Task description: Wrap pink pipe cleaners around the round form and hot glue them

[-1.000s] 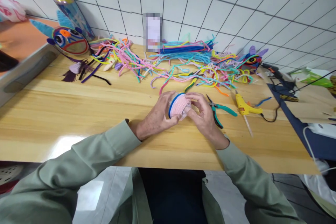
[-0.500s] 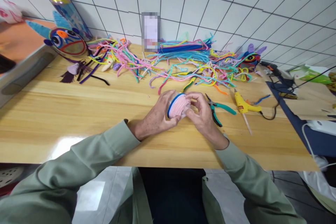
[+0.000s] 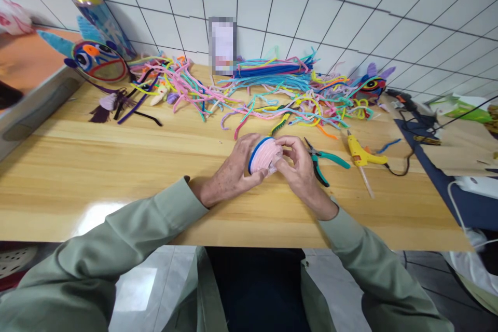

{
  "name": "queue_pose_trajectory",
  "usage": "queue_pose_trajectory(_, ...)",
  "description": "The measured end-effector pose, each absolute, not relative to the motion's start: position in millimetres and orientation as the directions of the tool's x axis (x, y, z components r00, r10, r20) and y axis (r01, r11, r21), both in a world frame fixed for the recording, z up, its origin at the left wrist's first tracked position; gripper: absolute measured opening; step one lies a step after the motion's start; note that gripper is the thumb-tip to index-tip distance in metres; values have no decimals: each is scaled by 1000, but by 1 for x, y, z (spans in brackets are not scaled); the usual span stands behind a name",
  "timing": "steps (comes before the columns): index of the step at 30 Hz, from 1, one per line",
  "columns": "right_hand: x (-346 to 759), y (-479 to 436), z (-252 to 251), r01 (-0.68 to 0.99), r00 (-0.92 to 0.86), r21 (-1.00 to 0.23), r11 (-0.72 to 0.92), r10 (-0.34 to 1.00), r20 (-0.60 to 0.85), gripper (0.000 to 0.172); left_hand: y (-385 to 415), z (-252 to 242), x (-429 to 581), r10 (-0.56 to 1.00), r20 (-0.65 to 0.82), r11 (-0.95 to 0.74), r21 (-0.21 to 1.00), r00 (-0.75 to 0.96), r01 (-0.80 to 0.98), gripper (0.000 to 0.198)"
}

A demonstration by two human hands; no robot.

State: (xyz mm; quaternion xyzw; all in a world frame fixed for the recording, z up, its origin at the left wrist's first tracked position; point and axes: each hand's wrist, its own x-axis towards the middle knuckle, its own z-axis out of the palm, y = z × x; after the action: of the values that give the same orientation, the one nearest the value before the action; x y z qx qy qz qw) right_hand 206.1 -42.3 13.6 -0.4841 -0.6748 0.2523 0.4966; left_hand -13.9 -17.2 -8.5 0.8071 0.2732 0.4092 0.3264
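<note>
Between my hands, above the front half of the wooden table point(image 3: 128, 176), is a rounded pink piece point(image 3: 265, 156) that looks wound from pipe cleaner, with a blue rim on its left side. My left hand point(image 3: 237, 168) is closed around the rim side, thumb along the near edge. The fingers of my right hand point(image 3: 298, 166) pinch the right end, where a paler, whitish bit shows. What exactly lies under those fingertips is hidden. Just right of my right hand lie teal-handled pliers point(image 3: 324, 158), jaws pointing away from me.
A yellow glue gun point(image 3: 363, 151) with its cord lies at the right. Loose coloured pipe cleaners point(image 3: 194, 85) spread along the wall, with a blue bundle point(image 3: 274, 68) among them. At the back left stand a can point(image 3: 103, 21) and a blue-eared mask-like piece point(image 3: 99, 62).
Both hands keep nearly the same place and grip on the pink piece. Only very slight shifts of the fingers and of the piece show.
</note>
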Motion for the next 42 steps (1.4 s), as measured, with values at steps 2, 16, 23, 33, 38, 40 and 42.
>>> queue_pose_trajectory(2, 205, -43, 13, 403, -32, -827, 393, 909, 416, 27, -17, -8, -14, 710, 477, -635, 752, 518, 178, 77)
queue_pose_trajectory(16, 202, -46, 10, 428, -22, -815, 389, 907, 421, 24, -14, -9, -17, 703, 488, -629, 766, 517, 132, 70)
queue_pose_trajectory(23, 255, -59, 20, 630, -4, -677, 381, 873, 487, 35, -14, -1, -23, 757, 421, -592, 766, 500, 252, 67)
queue_pose_trajectory(33, 461, -46, 17, 987, 158, -67, -143, 921, 355, 43, -12, -8, -19, 750, 457, -618, 741, 477, 262, 67)
queue_pose_trajectory(38, 470, -44, 1, 989, 137, 13, -145, 955, 264, 45, -12, -7, -17, 710, 509, -674, 692, 487, 258, 69)
queue_pose_trajectory(40, 472, -42, -1, 991, 120, 27, -132, 958, 260, 47, -11, -7, -18, 691, 531, -696, 672, 491, 252, 70)
queue_pose_trajectory(42, 473, -41, -1, 992, 109, 31, -122, 956, 273, 46, -10, -7, -18, 684, 539, -703, 667, 492, 246, 71)
